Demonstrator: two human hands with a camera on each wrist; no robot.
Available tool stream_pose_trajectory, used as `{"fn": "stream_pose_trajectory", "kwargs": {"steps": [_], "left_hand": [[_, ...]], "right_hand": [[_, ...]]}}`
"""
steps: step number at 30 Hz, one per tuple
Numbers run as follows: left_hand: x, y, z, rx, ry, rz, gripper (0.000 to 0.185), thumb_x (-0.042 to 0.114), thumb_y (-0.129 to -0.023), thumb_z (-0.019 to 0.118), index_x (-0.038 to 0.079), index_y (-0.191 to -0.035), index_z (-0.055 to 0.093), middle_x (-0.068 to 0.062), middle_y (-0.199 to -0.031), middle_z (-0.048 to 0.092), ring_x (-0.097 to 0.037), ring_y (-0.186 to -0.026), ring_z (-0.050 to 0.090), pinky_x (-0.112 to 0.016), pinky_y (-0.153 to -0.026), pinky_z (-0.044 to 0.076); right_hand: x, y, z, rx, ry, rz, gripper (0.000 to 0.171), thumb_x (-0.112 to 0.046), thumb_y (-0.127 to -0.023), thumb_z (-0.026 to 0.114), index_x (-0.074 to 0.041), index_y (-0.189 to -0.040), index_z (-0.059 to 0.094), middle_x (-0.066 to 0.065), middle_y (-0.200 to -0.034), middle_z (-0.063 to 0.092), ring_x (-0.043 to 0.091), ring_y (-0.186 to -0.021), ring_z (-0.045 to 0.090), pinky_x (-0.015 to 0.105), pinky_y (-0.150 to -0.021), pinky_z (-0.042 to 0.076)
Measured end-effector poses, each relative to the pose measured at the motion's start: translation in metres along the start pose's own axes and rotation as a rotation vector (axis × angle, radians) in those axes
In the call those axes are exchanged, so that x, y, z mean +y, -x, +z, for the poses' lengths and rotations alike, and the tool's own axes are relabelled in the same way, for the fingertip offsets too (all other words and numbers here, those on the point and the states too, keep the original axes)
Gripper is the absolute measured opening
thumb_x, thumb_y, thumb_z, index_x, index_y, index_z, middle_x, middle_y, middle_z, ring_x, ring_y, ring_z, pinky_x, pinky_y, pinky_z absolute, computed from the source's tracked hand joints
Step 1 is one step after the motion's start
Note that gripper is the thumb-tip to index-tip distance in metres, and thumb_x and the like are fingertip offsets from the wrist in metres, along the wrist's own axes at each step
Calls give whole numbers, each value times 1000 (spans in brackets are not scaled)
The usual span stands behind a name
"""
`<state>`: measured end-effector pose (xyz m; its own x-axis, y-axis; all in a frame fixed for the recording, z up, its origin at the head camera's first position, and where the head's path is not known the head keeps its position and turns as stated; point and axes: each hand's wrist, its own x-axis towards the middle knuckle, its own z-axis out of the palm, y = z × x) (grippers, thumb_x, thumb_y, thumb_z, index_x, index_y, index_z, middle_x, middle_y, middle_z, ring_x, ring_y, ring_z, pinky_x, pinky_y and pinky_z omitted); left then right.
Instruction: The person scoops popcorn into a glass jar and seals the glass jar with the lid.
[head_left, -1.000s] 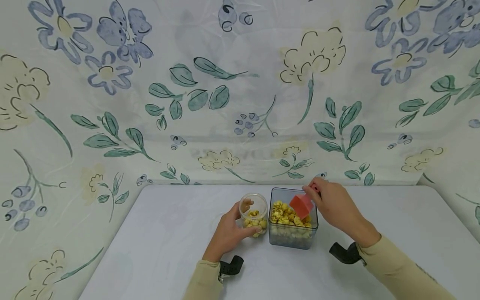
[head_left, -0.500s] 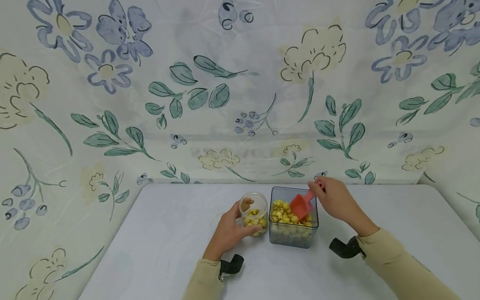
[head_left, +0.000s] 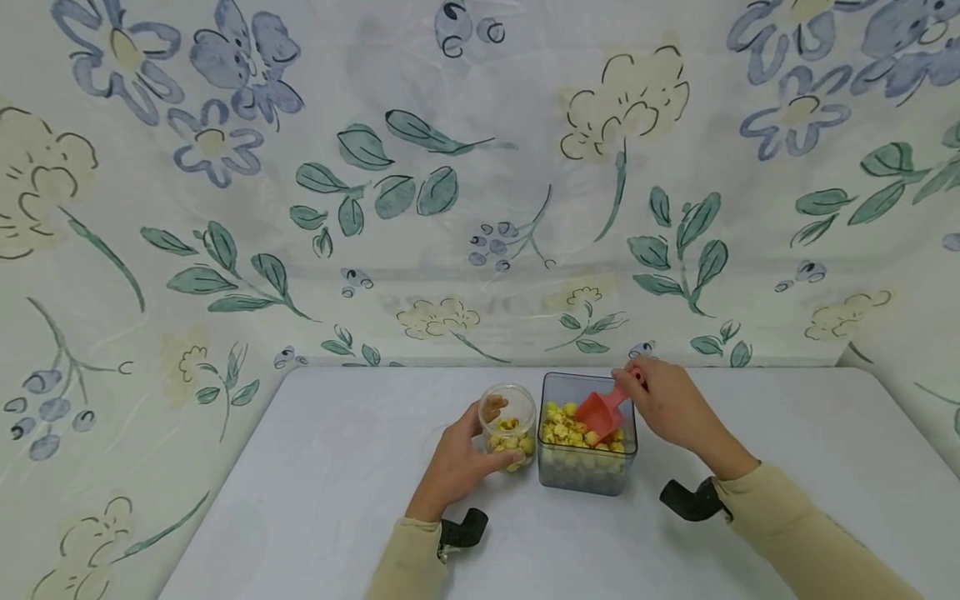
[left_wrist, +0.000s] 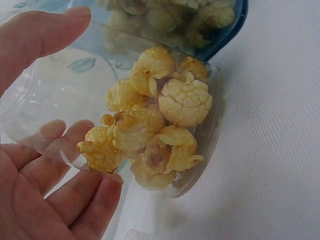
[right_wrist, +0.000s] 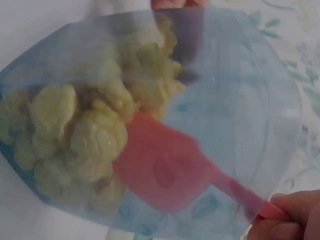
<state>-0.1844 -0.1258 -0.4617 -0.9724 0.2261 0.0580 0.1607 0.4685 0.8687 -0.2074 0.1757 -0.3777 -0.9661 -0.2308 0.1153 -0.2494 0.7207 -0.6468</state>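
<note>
My left hand grips a clear round jar standing on the table. Thumb and fingers wrap its side, and several pieces of yellow popcorn lie at its bottom. Just right of the jar stands a square bluish see-through container, about half full of popcorn. By its handle my right hand holds a red scoop, whose bowl is down in the popcorn. Through the container wall in the right wrist view, the scoop presses against the popcorn pieces, and fingers pinch the handle end.
Both things stand on a white-covered table. Behind its back edge hangs a white cloth printed with flowers and leaves. A black camera mount sits on the left wrist and another mount on the right.
The scoop has tilted and shifted slightly left within the container, its handle now leaning right with the right hand. The left hand and jar have stayed in place.
</note>
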Motion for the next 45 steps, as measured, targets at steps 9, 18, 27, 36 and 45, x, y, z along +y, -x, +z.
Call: {"fn": "stream_pose_trajectory", "kwargs": {"steps": [9, 18, 27, 36, 45], "left_hand": [[-1, 1, 1, -8, 0, -4, 81, 37, -81, 84, 13, -148, 45, -9, -130, 65, -38, -127, 55, -57, -102, 46], [-1, 1, 0, 2, -20, 2, 81, 38, -81, 85, 12, -147, 46, -9, -129, 66, -38, -125, 57, -56, -101, 47], [-2, 0, 1, 0, -7, 6, 82, 38, -81, 85, 10, -148, 46, -10, -131, 65, -37, -125, 57, -57, -102, 46], [-2, -1, 1, -4, -2, 6, 83, 38, -81, 84, 10, -149, 45, -11, -132, 65, -37, -126, 56, -58, -103, 45], [0, -1, 1, -1, -7, -3, 84, 38, -81, 84, 11, -149, 44, -10, -133, 64, -37, -126, 56, -58, -103, 45]], "right_hand": [[-1, -1, 3, 16, -84, 71, 36, -24, -106, 51, -6, -75, 54, 1, -61, 36, 18, -55, 36, 28, -51, 28], [-7, -2, -2, -44, -132, 22, 36, -29, -105, 54, -7, -77, 56, 0, -63, 36, 19, -59, 36, 30, -54, 27], [-4, 0, 1, -58, -203, 117, 43, -31, -105, 54, -9, -69, 46, 0, -62, 36, 18, -59, 35, 29, -52, 26], [-5, -1, 2, -56, -272, 247, 37, -32, -105, 53, -1, -89, 65, 5, -80, 56, 24, -81, 55, 32, -65, 44], [-6, -1, 2, -63, -293, 216, 37, -31, -103, 57, -6, -76, 60, 3, -69, 51, 21, -69, 39, 32, -56, 25]]}}
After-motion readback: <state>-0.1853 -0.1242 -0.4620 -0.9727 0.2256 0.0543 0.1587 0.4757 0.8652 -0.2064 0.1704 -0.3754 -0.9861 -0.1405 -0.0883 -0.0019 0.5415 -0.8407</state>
